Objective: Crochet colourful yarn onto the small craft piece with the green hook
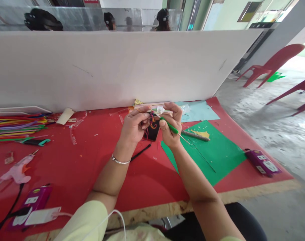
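Observation:
Both my hands are raised together above the red-covered table. My left hand (134,125) pinches a small dark purple and orange piece of yarn-like work (152,119) between closed fingers. My right hand (172,130) is closed round the green handle of a crochet hook (169,125). Thin metal shows at both ends of that handle, and the upper tip meets the small piece. A whitish bit (160,109) shows by my right fingertips; I cannot tell whether it is held. Below the hands lies a black flat object (151,134), partly covered by them.
A green sheet (218,157) bears a grey rod (196,135) and a yellow scrap (202,134). Purple packs (263,163) lie right and front left. At left are a pink glue gun (18,170) and colourful thin strips (19,125). A white partition (117,67) stands behind.

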Demonstrator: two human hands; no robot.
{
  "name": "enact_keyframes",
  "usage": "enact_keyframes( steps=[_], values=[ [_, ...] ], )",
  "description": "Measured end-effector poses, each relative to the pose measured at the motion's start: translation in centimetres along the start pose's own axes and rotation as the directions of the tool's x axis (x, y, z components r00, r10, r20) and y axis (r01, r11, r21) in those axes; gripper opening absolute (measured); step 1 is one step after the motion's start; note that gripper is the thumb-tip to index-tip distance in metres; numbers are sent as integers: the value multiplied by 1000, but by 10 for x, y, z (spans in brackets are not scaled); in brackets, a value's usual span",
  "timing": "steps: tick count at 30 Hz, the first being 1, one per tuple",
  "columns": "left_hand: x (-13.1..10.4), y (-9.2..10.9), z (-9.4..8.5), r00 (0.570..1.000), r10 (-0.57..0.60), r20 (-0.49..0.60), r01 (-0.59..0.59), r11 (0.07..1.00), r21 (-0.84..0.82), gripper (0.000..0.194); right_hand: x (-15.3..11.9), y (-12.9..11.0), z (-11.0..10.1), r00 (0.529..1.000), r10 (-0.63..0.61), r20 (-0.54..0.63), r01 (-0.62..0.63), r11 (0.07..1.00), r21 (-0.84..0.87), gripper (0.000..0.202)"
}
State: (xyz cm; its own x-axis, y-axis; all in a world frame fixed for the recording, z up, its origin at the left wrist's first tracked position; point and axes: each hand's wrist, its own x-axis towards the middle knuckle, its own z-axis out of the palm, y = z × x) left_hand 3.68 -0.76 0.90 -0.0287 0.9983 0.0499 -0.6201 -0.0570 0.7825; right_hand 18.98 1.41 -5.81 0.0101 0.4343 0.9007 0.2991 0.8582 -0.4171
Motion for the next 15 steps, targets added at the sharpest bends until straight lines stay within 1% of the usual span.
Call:
enact_keyframes(
  steps=[3, 5, 10, 12, 15],
  values=[
    [-2, 0, 0, 1000, 22, -2, -22, 1000, 10, 23, 0, 1, -2, 999, -44, 8, 44, 998, 37, 30],
    [-2, -2, 0, 1000, 24, 1, -24, 1000, 10, 22, 0, 0, -2, 999, -26, 22, 25, 998, 64, 29],
    [-2, -6, -2, 998, -33, 51, 32, 999, 12, 22, 0, -4, -4, 996, 80, 49, -82, 996, 36, 46],
    [-2, -6, -3, 996, -51, 80, 50, 999, 10, 23, 0, -3, -5, 995, 89, 42, -91, 995, 32, 49],
    [-2, -4, -2, 993, -58, 98, 57, 998, 10, 23, 1, -3, -5, 995, 88, 40, -90, 995, 51, 48]
  ],
)
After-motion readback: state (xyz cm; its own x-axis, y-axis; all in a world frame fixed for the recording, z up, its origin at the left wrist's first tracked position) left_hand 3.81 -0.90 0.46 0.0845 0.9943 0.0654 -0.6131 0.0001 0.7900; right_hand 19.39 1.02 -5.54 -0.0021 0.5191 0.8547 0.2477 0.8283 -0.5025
